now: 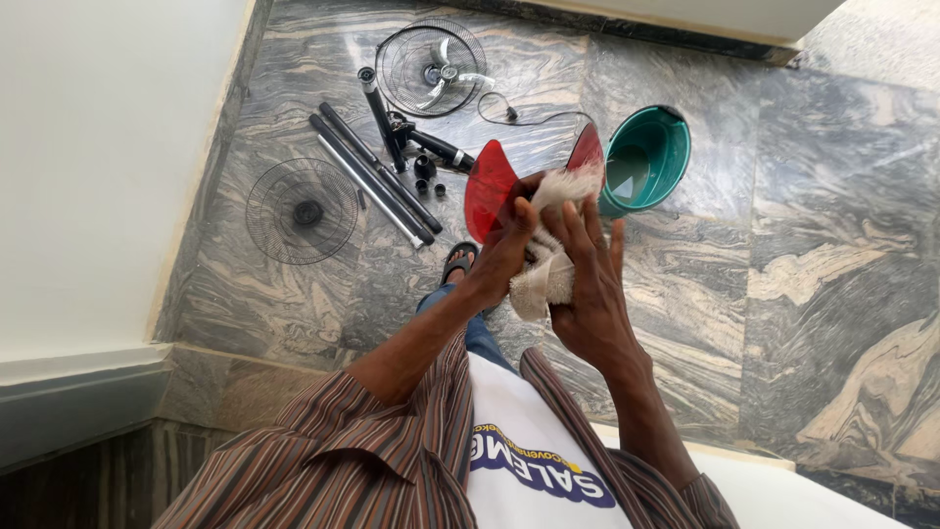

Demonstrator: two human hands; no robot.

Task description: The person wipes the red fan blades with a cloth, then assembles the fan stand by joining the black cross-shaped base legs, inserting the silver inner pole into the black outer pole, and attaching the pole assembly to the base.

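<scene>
Both hands are up in front of the chest, w/ the red fan blade (490,186) held between them and a whitish cloth (548,264) bunched against it.

Left hand (509,240): fingers curled shut on the blade near its hub, thumb over the top edge. The red lobe fans out to the far left of that hand; a second lobe tip (587,149) shows far right, just in front of the teal bucket (651,157).

Right hand (587,284): fingers mostly extended, flat, pressing the cloth onto the blade rather than closing round anything. The cloth sits between palm and blade, a wad hanging below toward the near side. Whether the thumb pinches the cloth I can't tell; it's hidden behind the fabric.

Key relation: the blade lies straight ahead of both hands, its span running left–right, hub approx. between the two hands. The left is the holding hand, the right the rubbing one, so the right is nearer the uncovered right lobe.

On the marble floor (803,245), well apart, far left: one wire fan guard (302,211), the other guard w/ the motor (433,67), black stand poles (377,171), small fittings, and a power cord. A sandalled foot (458,263) shows below the hands.
</scene>
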